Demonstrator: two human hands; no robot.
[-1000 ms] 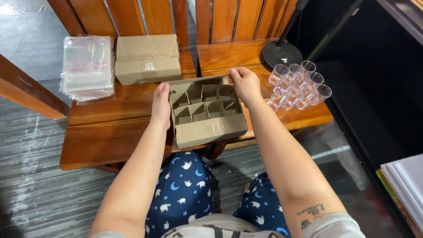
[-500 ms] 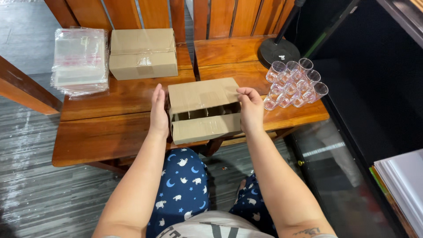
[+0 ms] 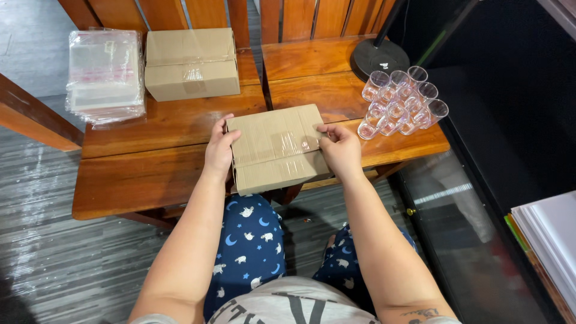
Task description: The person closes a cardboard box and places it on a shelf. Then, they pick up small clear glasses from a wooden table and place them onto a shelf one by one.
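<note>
A small brown cardboard box (image 3: 275, 147) lies on the wooden table (image 3: 144, 174) near its front edge, its flaps folded shut and clear tape across the top. My left hand (image 3: 219, 150) presses against the box's left side. My right hand (image 3: 339, 149) holds the right side, fingers curled over the top edge. A cluster of several clear plastic cups (image 3: 401, 102) stands on the table just right of my right hand.
A second, sealed cardboard box (image 3: 191, 63) sits at the back of the table. A stack of clear plastic bags (image 3: 105, 75) lies at the back left. A black round lamp base (image 3: 379, 57) stands behind the cups. White sheets (image 3: 549, 240) lie at lower right.
One second ago the box stood open with its cardboard dividers showing. The flaps have since been folded down, and both hands now hold the closed box by its sides.
</note>
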